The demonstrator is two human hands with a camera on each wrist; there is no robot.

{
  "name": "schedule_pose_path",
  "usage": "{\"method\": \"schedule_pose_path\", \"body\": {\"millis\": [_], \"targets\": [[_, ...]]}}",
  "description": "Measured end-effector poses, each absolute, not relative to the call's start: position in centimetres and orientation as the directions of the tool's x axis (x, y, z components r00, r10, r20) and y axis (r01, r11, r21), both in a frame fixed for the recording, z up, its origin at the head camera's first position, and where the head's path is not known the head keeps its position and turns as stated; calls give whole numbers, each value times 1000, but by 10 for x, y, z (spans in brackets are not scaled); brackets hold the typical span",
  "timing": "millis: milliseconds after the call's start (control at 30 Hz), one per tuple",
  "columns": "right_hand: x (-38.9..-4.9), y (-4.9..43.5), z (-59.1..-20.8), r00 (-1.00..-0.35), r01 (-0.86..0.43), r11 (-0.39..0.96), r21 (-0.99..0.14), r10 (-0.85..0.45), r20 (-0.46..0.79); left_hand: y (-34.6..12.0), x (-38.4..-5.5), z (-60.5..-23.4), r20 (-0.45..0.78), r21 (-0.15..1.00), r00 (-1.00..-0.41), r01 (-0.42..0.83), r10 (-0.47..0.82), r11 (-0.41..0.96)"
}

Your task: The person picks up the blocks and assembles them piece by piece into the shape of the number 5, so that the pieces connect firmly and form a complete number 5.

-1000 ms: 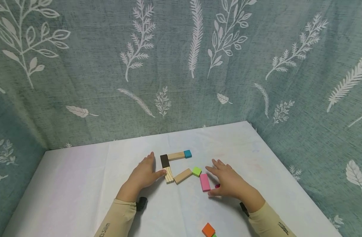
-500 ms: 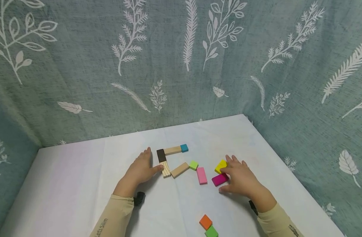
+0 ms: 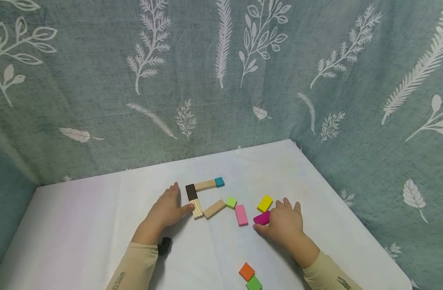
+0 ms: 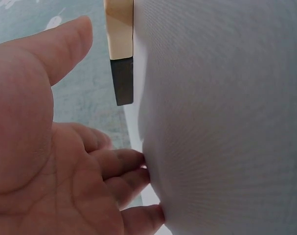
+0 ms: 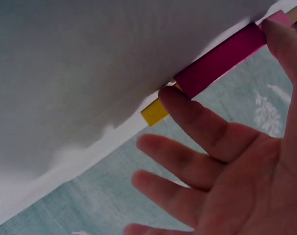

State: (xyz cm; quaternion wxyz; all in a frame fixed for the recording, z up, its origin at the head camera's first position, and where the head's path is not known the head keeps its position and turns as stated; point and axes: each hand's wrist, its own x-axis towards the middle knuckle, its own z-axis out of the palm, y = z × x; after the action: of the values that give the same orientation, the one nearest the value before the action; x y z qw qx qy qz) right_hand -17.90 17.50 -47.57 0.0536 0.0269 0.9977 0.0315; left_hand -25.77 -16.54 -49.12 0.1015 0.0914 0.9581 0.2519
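Note:
My right hand (image 3: 285, 222) pinches a magenta wooden block (image 3: 261, 218) lengthwise, the thumb at one end and the index finger at the other, as the right wrist view shows. Its other fingers stay spread. Just behind that block lies a yellow block (image 3: 265, 204); to its left is a pink block (image 3: 241, 215). My left hand (image 3: 165, 210) rests with its fingertips on the white cloth. Its thumb reaches beside a striped pale wood block (image 3: 196, 209), which meets a dark brown block (image 3: 191, 192).
A plain wood block (image 3: 205, 185) with a blue cube (image 3: 219, 182) extends from the brown one. Another plain block (image 3: 214, 209) and a lime cube (image 3: 231, 202) lead toward the pink block. Orange (image 3: 246, 271) and green (image 3: 254, 283) pieces lie near the front. A patterned curtain (image 3: 206, 80) surrounds the table.
My right hand moved right to the yellow and magenta blocks, then closed its thumb and index finger on the magenta one. The left hand stays beside the striped block. The head view shifted slightly.

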Motion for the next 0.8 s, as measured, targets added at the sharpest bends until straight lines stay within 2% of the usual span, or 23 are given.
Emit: {"method": "schedule_pose_path", "body": {"millis": [400, 800], "targets": [[-179, 175, -490, -964, 131, 989, 65, 143, -225, -169, -255, -489, -128, 505, -965, 136, 230, 852], [-182, 168, -490, -971, 103, 985, 136, 129, -203, -169, -255, -489, -139, 510, -962, 133, 234, 850]]}}
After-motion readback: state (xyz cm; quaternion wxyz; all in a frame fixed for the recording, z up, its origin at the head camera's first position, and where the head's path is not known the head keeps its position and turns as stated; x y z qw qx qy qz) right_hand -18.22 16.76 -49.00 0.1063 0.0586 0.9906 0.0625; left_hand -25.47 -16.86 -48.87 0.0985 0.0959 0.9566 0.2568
